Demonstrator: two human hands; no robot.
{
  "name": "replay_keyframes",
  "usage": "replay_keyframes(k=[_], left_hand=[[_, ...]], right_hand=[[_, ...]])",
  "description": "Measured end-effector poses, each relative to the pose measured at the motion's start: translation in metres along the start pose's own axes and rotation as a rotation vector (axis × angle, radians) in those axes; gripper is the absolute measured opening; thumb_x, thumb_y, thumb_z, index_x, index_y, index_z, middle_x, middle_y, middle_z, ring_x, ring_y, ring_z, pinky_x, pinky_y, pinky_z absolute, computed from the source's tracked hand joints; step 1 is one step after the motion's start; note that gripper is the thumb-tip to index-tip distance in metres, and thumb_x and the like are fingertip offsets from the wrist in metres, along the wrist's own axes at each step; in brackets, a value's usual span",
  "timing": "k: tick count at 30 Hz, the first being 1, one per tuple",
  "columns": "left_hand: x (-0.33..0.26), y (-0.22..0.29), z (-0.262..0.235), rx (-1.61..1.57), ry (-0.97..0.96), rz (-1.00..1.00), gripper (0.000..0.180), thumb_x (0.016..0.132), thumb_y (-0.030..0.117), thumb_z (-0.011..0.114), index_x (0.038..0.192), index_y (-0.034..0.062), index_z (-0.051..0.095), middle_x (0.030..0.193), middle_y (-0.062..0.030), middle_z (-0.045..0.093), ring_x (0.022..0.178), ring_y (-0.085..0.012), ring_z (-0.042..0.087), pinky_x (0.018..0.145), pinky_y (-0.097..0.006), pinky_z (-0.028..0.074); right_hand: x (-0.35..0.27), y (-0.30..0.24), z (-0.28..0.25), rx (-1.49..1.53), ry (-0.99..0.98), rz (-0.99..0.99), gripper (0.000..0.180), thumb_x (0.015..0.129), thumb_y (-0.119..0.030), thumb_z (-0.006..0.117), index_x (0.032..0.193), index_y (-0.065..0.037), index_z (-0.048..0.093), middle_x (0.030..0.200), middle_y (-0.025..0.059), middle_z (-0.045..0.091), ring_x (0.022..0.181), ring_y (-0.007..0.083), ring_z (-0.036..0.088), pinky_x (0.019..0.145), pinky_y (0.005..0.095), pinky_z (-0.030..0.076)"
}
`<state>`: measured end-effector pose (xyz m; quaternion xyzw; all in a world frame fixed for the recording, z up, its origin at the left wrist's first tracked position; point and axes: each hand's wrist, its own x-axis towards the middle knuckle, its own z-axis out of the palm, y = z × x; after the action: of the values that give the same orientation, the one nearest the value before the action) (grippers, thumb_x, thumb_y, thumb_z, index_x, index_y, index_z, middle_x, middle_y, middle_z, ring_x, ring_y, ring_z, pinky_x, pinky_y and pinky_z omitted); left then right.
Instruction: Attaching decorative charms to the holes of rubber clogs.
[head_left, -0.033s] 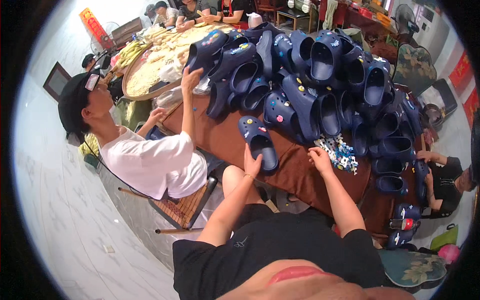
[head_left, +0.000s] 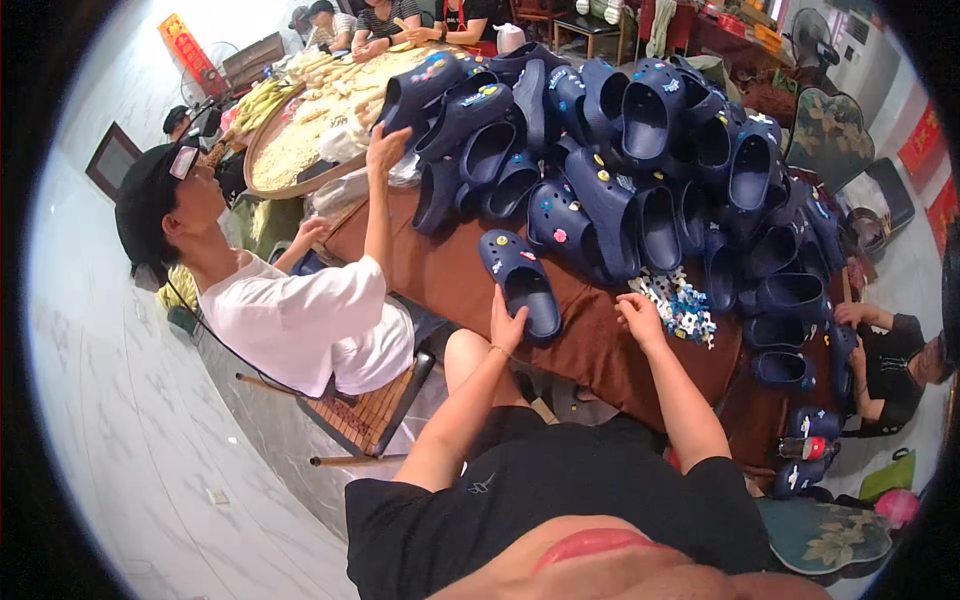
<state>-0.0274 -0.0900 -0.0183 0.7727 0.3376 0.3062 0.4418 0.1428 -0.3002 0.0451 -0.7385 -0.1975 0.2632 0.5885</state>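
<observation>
Left hand: is clamping on the left side of 1 dark blue clog, near the heel, the thumb lying along the rim.
Right hand: is curling its fingers inward near the brown cloth; the view is not revealing whether the fingertips are pinching anything.
Clog position: is extending ahead of the left hand, to the left of the right hand and apart from it; the left hand is sitting nearer. Sole contact with the cloth is not showing.
Clog long axis: is running from the toe at upper left, pointing away from the person, to the heel at lower right.
Charm pile: is lying just to the right of the right hand, the nearer of the 2 hands.
Clog body: is looking like smooth moulded foam, with a rounded, perforated toe and a long oval opening.
Charm shapes: are showing as small, irregular pieces, mostly white, blue and black.
Clog heap: is rising beyond both hands, similar clogs overlapping at mixed angles.
</observation>
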Motion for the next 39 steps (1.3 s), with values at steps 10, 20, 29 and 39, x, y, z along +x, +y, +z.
replay_keyframes(k=[10, 20, 29, 39], left_hand=[[-0.013, 0.006, -0.002, -0.121, -0.029, -0.073, 0.056, 0.077, 0.018, 0.059, 0.125, 0.0028, 0.035, 0.115, -0.0158, 0.046, 0.1, -0.0238, 0.05, 0.084, -0.032, 0.042], [0.037, 0.108, -0.035, -0.259, 0.31, 0.254, 0.036, 0.081, 0.01, 0.051, 0.115, 0.0003, 0.045, 0.112, -0.0134, 0.047, 0.105, -0.0242, 0.045, 0.09, -0.032, 0.035], [-0.023, 0.357, -0.155, -1.01, 0.547, 0.764, 0.063, 0.079, 0.061, 0.037, 0.131, 0.0258, 0.031, 0.141, -0.0132, 0.013, 0.13, -0.0306, 0.012, 0.097, -0.052, 0.018], [-0.064, 0.401, -0.215, -1.286, -0.188, 1.245, 0.016, 0.075, 0.04, 0.059, 0.085, 0.0284, 0.064, 0.127, 0.0022, 0.04, 0.123, -0.0261, 0.023, 0.098, -0.05, 0.016]], right_hand=[[-0.019, 0.061, 0.025, -0.432, 0.044, -0.181, 0.02, 0.081, -0.015, 0.049, 0.092, 0.0, 0.058, 0.083, 0.0137, 0.059, 0.073, 0.0247, 0.059, 0.066, 0.034, 0.045], [-0.042, 0.07, 0.04, -0.705, 0.205, -0.553, 0.01, 0.076, -0.009, 0.052, 0.084, -0.004, 0.054, 0.083, 0.013, 0.051, 0.078, 0.0313, 0.052, 0.068, 0.0379, 0.043], [-0.046, 0.069, 0.031, -0.733, 0.226, -0.499, 0.011, 0.077, -0.011, 0.052, 0.086, -0.005, 0.054, 0.085, 0.0129, 0.051, 0.082, 0.0311, 0.051, 0.071, 0.0379, 0.043], [-0.042, 0.071, 0.04, -0.692, 0.215, -0.583, 0.009, 0.076, -0.009, 0.053, 0.083, -0.004, 0.054, 0.083, 0.0126, 0.051, 0.079, 0.0301, 0.052, 0.069, 0.0366, 0.044]])
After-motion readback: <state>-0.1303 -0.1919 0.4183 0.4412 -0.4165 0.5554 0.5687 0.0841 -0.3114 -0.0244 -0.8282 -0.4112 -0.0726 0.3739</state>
